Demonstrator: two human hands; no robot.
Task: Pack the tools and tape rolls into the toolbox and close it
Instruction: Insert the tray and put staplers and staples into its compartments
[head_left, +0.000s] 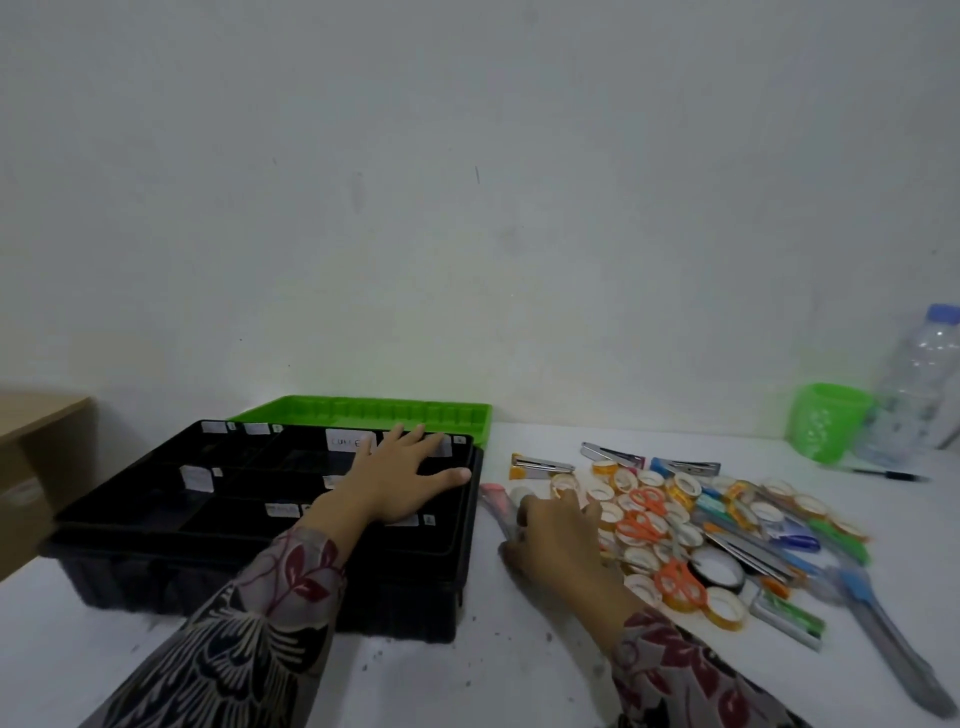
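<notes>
The black toolbox (130, 566) stands open on the left of the white table, with a divided black tray on top and its green lid (363, 413) lying flat behind it. My left hand (400, 480) rests on the tray with fingers spread flat. To the right lies a heap of tape rolls (722, 605), orange-handled scissors (644, 525), staplers (543, 464) and cutters (883, 623). My right hand (558, 535) sits at the heap's left edge, fingers bent over the rolls; whether it grips anything is hidden.
A green basket (826, 421) and a clear water bottle (919, 384) stand at the back right, with a pen (888, 474) lying near them. A cardboard box (36, 467) is at the far left. A white wall rises just behind the table.
</notes>
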